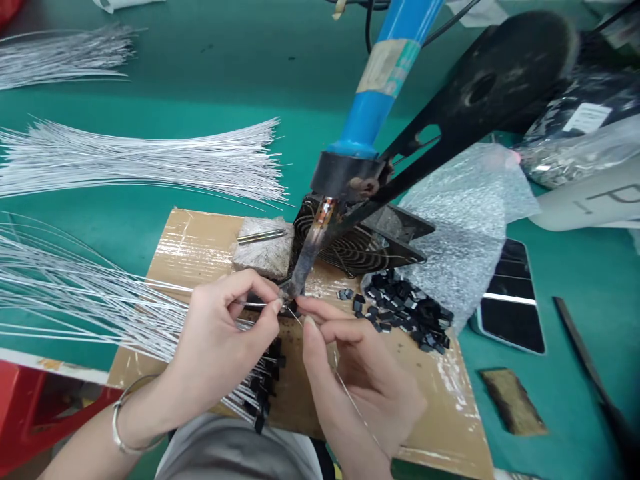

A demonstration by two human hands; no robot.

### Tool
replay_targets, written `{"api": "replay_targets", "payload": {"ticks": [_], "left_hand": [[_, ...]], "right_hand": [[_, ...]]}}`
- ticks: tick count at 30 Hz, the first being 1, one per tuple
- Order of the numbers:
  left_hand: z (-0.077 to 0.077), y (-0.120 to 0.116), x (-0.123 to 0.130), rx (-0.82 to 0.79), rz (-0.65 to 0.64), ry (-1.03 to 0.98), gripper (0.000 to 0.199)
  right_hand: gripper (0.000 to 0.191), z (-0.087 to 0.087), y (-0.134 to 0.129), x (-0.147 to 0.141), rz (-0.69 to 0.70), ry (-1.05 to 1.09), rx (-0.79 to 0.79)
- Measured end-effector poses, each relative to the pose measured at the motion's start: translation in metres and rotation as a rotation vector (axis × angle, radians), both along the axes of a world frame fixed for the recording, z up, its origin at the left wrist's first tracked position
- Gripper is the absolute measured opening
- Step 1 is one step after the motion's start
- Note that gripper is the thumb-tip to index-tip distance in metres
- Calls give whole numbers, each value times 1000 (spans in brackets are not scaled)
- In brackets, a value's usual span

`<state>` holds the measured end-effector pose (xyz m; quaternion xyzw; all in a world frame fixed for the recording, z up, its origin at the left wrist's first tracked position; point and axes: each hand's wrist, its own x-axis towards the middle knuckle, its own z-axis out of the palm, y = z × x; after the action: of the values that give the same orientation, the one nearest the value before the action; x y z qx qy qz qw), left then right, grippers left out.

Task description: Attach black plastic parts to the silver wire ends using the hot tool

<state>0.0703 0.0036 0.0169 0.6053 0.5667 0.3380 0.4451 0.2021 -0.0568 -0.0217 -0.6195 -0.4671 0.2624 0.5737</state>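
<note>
Two-handed at the soldering iron (351, 145), about equally near its tip: pinching thin wire (353, 401) in right hand (367, 373), aslant toward the wrist; pinching small indistinct piece (283, 298) in left hand (217, 343).

A phone (514, 321) lies on the green table (210, 87).

- Left hand (220, 340): bare, short nails, a thin, rounded silver-coloured bracelet (116, 425) at the wrist
- Right hand (363, 373): bare, slim fingers
- Grey clothing (235, 455) at the lap, bordered by white, with black beside it
</note>
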Motion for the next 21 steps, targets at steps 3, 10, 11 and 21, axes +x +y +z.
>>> {"api": "replay_targets", "payload": {"ticks": [3, 10, 11, 21], "left_hand": [[-1, 0, 0, -16, 1, -2, 12], [-1, 0, 0, -13, 2, -5, 12], [0, 0, 0, -12, 3, -2, 12], [-3, 0, 0, -55, 0, 35, 12]], "right_hand": [[16, -1, 0, 0, -1, 15, -2], [15, 1, 0, -1, -7, 23, 11], [15, 1, 0, -1, -8, 18, 11], [16, 0, 1, 1, 2, -38, 7]]}}
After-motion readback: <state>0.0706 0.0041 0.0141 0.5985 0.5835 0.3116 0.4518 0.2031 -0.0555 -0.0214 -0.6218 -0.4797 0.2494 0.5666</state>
